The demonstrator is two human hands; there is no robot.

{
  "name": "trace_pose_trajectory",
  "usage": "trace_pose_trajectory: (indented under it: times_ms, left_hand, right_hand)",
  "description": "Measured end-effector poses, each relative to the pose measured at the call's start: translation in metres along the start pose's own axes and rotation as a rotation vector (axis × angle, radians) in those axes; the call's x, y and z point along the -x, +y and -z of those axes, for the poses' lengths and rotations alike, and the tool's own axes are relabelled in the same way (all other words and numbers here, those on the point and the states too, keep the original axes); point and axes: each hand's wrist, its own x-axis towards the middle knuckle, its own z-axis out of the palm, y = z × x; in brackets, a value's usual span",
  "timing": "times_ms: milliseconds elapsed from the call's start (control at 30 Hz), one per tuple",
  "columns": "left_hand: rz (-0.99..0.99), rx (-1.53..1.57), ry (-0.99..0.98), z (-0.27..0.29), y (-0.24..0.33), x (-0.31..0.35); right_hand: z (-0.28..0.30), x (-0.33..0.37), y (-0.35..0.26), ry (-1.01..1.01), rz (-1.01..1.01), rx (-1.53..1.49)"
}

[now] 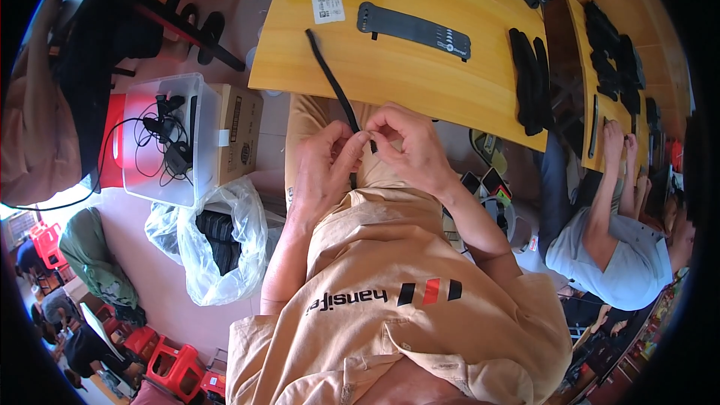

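Above my lap (390, 172), near the surface (450, 90), my left hand (330, 157) and right hand (411, 142) pinch a narrow black strip (331, 75) with fingertips drawn together, probably to steady its end within easy sight. Slim, matte and gently curved, it angles up past the near edge. On the smooth, wood-toned top, a flat grey panel (412, 28) with rounded ends lies near a white label (328, 8); soft-looking black lengths (530, 79) line the right side, perhaps for easy reach.

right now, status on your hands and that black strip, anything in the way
Left hand, right hand: both pinching black strip near lower end. Strip overlaps wooden table in view. Nothing visibly blocking hands.
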Motion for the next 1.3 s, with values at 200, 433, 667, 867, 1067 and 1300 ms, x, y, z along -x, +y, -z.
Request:
trace_pose_trajectory:
  times_ms: [200, 433, 667, 867, 1067, 1300]
  left_hand:
    - [-0.069, -0.058, -0.043, 0.004, -0.002, -0.005]
    - [-0.062, 0.005, -0.054, 0.007, -0.007, -0.010]
    - [-0.021, -0.052, -0.011, 0.006, -0.005, -0.013]
    - [0.071, 0.232, 0.018, 0.007, -0.010, -0.016]
    - [0.081, 0.226, 0.016, 0.009, -0.018, -0.020]
    - [0.093, 0.150, 0.079, 0.009, -0.025, -0.026]
  right_hand:
    - [-0.007, -0.007, 0.004, 0.005, 0.115, 0.133]
    - [-0.013, -0.014, 0.007, -0.018, 0.122, 0.171]
    - [-0.021, -0.017, 0.016, 0.013, 0.243, 0.327]
    - [-0.022, -0.016, 0.012, -0.030, 0.232, 0.348]
    - [-0.023, -0.016, 0.014, 0.009, 0.303, 0.381]
    - [-0.032, -0.014, 0.019, 0.030, 0.423, 0.538]
